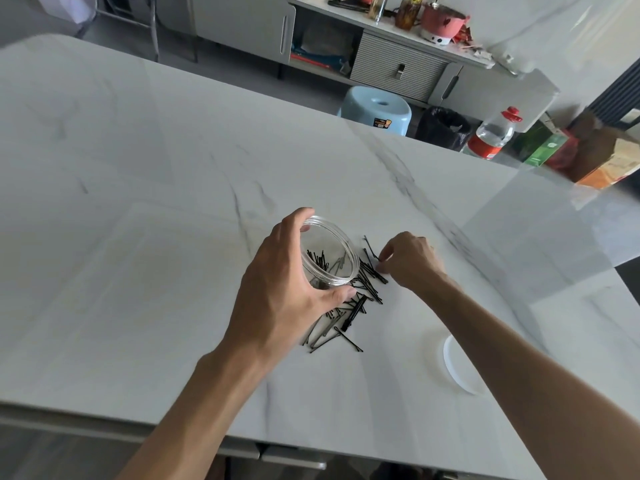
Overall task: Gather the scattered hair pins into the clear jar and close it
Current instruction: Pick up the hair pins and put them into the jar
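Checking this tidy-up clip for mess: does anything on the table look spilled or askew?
Yes. Black hair pins lie loose in a heap on the marble table beside the clear jar, which the left hand holds tilted with only a few pins inside. The white lid lies apart, off the jar.

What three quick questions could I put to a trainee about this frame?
1. True or false: the white lid sits on the clear jar.
2. The left hand grips: A the jar, B the lid, C nothing.
3. Fill in: the right hand pinches at hair pins lying on the ____.

Key: 1 false, the lid lies apart, near the right forearm. 2 A. 3 table.
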Demonstrator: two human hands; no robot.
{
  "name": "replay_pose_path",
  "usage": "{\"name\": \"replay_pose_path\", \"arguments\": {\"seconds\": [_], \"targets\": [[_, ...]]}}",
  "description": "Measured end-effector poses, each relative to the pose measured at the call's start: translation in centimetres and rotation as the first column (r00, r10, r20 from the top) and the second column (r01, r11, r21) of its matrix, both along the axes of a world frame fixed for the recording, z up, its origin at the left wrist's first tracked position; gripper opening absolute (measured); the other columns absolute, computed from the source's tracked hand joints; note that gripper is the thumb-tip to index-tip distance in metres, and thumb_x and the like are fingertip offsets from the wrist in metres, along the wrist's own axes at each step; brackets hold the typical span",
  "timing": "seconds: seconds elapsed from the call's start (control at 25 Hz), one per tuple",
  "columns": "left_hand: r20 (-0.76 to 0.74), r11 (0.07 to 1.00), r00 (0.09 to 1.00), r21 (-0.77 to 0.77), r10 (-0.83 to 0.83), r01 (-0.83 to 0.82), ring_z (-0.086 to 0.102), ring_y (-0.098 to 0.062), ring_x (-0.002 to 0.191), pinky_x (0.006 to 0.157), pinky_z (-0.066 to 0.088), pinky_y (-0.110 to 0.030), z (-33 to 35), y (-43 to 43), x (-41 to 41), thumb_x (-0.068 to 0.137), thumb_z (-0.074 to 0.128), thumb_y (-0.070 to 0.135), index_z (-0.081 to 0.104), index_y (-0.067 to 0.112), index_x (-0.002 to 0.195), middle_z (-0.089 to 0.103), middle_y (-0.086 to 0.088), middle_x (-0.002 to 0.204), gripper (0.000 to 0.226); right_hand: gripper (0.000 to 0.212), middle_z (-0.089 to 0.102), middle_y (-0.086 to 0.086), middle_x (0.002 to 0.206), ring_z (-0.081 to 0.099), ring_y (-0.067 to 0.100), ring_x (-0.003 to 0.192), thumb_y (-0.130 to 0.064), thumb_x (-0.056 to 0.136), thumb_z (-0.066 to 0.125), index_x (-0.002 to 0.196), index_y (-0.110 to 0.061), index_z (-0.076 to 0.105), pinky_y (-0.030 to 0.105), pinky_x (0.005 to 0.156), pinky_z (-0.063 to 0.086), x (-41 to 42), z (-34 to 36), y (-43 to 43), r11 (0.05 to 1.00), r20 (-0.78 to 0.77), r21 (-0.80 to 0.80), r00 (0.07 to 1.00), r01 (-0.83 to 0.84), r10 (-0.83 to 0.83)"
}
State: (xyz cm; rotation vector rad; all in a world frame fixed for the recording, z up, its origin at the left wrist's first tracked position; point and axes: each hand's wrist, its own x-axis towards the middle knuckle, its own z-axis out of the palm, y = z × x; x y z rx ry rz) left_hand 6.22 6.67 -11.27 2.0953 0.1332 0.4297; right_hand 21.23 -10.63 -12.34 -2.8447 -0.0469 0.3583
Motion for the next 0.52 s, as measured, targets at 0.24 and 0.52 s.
{"name": "replay_pose_path", "arguments": {"seconds": [0.24,0.52], "targets": [[0.011,1.0,1.0,-0.001,0.006,-0.006,0.044,0.001,0.123,0.093,0.035,-0.02,0.1,0.2,0.0,0.058,0.084,0.046,0.031,0.039,0.133,0.05,0.02,0.129,0.092,0.031,0.056,-0.011,0.07,0.06,0.019,0.09,-0.019,0.085,0.069,0.105,-0.042,0.068,0.025,0.063,0.035,-0.2,1.7,-1.4,0.95,-0.081,-0.215,0.973,-0.227,0.214],[0.013,1.0,1.0,0.01,0.011,-0.011,0.045,0.0,0.124,0.096,0.037,-0.022,0.2,0.3,0.0,0.058,0.085,0.045,0.032,0.037,0.134,0.051,0.018,0.129,0.093,0.017,0.07,0.004,0.088,0.062,0.026,0.074,-0.02,0.082,0.07,0.098,-0.024,0.072,0.028,0.059,0.047,0.8,1.0,-0.3,0.995,0.091,-0.082,0.993,-0.062,0.07]]}}
